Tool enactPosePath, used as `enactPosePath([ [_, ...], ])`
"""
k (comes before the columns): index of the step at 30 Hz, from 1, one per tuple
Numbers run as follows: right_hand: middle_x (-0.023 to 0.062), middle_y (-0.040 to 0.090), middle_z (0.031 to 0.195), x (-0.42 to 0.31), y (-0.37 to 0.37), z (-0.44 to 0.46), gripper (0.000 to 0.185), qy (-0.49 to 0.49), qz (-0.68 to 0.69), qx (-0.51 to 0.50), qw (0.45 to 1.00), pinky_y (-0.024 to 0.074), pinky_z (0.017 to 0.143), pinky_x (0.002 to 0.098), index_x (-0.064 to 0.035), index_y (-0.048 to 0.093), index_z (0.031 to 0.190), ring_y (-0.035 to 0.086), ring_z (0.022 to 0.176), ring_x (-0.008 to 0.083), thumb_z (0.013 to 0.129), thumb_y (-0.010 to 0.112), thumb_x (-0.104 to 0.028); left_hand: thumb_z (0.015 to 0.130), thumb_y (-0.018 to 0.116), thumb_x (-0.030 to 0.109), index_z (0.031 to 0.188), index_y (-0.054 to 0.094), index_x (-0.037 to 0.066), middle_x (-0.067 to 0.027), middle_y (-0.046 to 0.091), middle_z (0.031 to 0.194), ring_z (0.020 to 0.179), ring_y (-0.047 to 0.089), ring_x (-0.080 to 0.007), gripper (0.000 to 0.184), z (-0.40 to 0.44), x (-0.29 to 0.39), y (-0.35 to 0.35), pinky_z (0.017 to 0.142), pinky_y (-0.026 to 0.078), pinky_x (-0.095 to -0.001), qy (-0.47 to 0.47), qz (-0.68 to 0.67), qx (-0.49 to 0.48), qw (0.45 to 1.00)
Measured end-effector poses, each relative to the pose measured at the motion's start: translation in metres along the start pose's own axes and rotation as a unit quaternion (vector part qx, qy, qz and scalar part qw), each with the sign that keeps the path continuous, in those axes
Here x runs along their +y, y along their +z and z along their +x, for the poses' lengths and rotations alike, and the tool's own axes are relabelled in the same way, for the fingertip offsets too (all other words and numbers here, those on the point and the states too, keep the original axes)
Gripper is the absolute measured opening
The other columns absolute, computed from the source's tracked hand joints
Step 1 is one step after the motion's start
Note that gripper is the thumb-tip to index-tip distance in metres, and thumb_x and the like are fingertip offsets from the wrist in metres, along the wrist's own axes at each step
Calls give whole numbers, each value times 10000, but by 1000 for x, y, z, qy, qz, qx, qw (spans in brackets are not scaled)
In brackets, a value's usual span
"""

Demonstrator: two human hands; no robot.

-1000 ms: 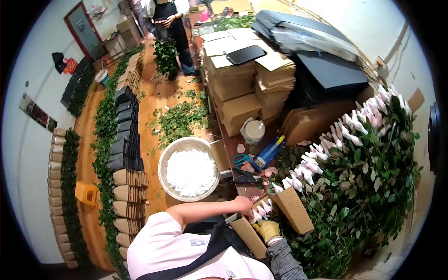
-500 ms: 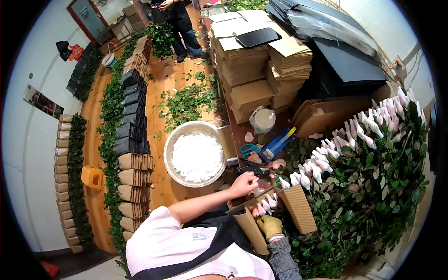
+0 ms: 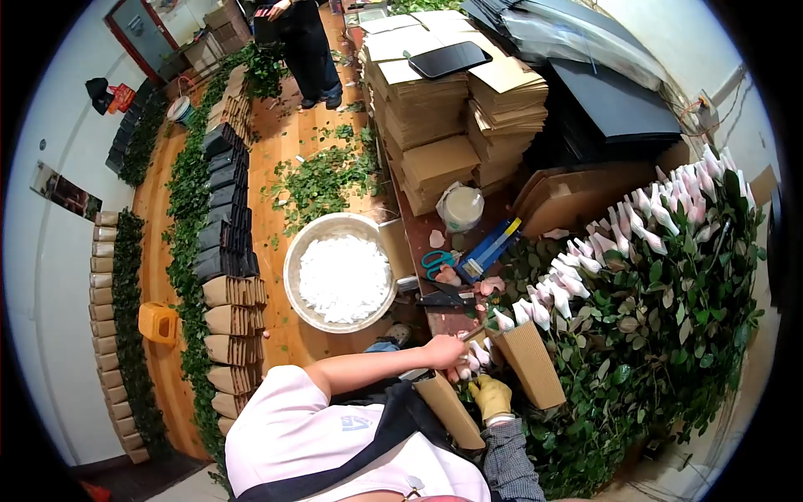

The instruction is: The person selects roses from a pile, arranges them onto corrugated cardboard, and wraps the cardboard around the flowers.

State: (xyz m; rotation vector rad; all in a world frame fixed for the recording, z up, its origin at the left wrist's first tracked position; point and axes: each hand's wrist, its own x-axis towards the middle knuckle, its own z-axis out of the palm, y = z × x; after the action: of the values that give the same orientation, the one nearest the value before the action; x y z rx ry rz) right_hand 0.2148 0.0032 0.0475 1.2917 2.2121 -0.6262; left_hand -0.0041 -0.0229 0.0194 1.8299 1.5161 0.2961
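My bare left hand is closed at the pink rose heads, several of which wear white netting sleeves. What its fingers pinch is hidden. The roses sit between a corrugated cardboard piece near my body and another cardboard piece on the far right side. My right hand, in a yellow glove, is curled just below the rose heads, among the stems and leaves. Whatever lies inside its fingers cannot be seen. Beyond the cardboard, a long row of sleeved roses leans with dense leaves toward the wall.
A round tub of small white pieces stands left of the table. On the table are scissors, a blue box, a white container, and cardboard stacks bearing a phone. A person stands farther back.
My left hand has come down from above the cardboard to the rose heads; a small white thing showed at its fingers before. My gloved hand has shifted slightly. The view has turned a little.
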Motion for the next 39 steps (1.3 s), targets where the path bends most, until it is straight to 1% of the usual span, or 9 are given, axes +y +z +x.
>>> enactPosePath([
  [4, 160, 727, 886, 3, 20, 4, 348, 10, 15, 63, 998, 535, 757, 478, -123, 697, 977, 699, 872, 347, 884, 646, -455, 891, 639, 212, 935, 656, 57, -171, 613, 1013, 1007, 614, -356, 162, -13, 4, 5, 790, 516, -439, 37, -116, 228, 966],
  [9, 164, 722, 857, -4, 14, 3, 367, 33, -12, 51, 998, 535, 736, 487, -121, 697, 958, 699, 837, 354, 890, 629, -475, 908, 623, 130, 882, 565, 2, -178, 539, 934, 898, 568, -359, 143, -14, -8, -8, 774, 479, -406, -6, -252, 334, 908],
  [14, 146, 727, 870, -11, -18, -15, 367, 65, 41, 134, 988, 532, 737, 471, -137, 715, 961, 701, 847, 339, 882, 647, -489, 944, 641, 303, 914, 596, 10, -221, 671, 978, 903, 666, -372, 297, 3, -32, 10, 758, 529, -429, -49, -241, 175, 953],
  [18, 141, 730, 916, -9, 1, 12, 396, 70, -38, 60, 995, 547, 730, 474, -98, 682, 987, 701, 865, 348, 868, 660, -476, 871, 631, 515, 883, 675, 33, -191, 709, 824, 817, 706, -367, 484, 15, -1, 3, 671, 559, -483, -57, -29, 10, 998],
  [24, 135, 725, 910, 7, 25, 20, 360, 62, -49, 71, 994, 554, 723, 476, -120, 654, 1060, 701, 859, 346, 872, 671, -426, 906, 624, 317, 868, 698, 112, -111, 676, 824, 780, 669, -347, 221, 11, 4, 13, 645, 533, -460, 16, -61, 89, 994],
  [27, 135, 726, 916, -4, 15, 21, 349, 114, -40, 31, 992, 560, 712, 471, -127, 661, 1067, 704, 866, 345, 883, 661, -424, 891, 616, 244, 878, 681, 79, -123, 648, 912, 848, 645, -347, 178, 0, 12, 6, 703, 525, -452, -86, -128, 281, 947],
  [32, 162, 728, 899, -5, -25, -15, 361, 82, 36, 123, 988, 542, 720, 512, -108, 688, 1025, 694, 817, 384, 900, 628, -442, 851, 656, 294, 897, 674, 78, -156, 656, 952, 871, 656, -372, 222, 4, -23, -14, 746, 537, -463, -54, -188, 243, 950],
  [35, 182, 635, 1253, 5, -12, 9, 560, 188, 8, 7, 982, 466, 968, 509, -193, 517, 1402, 611, 1147, 350, 924, 567, -481, 795, 695, 440, 1034, 628, 54, -212, 711, 995, 897, 688, -392, 458, 23, -20, 4, 779, 547, -498, -118, -137, 38, 983],
  [39, 158, 367, 1573, 39, 60, 57, 655, 198, 41, 40, 979, 254, 1161, 550, -168, 484, 1463, 320, 1451, 385, 906, 600, -492, 867, 657, 382, 901, 639, 63, -174, 683, 770, 724, 688, -367, 321, 32, 7, 11, 637, 550, -488, -74, -35, 98, 992],
])
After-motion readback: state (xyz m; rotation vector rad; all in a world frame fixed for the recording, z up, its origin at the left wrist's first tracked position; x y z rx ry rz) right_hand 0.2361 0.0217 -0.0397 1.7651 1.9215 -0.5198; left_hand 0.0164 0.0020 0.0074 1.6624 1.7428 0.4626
